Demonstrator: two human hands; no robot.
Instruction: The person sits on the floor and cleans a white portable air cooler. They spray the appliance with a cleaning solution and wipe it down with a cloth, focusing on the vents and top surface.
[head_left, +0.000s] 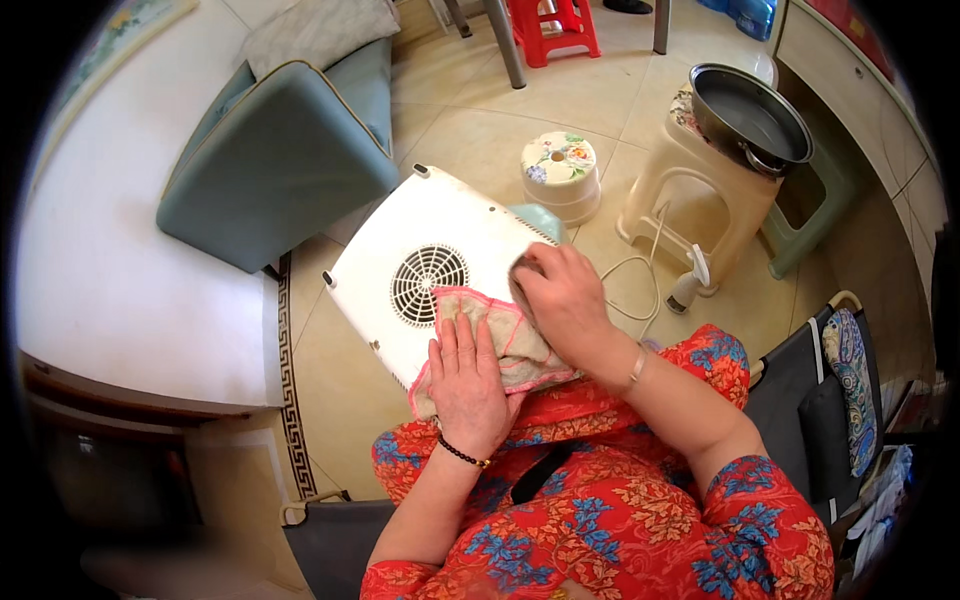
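A white induction cooker (367, 247) lies underside up at my lap, its round fan grille and small dark-tipped feet showing. Over its near part is a crumpled beige cloth (517, 341) with pink edging. My left hand (469, 382) rests flat on the cloth, fingers extended and slightly apart. At the cooker's right edge, my right hand (562, 296) is curled with its fingers bent around a greyish-brown piece of cloth or scrubber, mostly hidden by the hand. A white cord (652, 281) lies on the floor to the right.
A floral-topped round stool (559, 161) stands beyond the cooker. To the right, a steel pan (750, 116) sits on a beige plastic stool (701, 180), with a white spray bottle (686, 289) below. A blue-grey upholstered chair (277, 165) stands at left.
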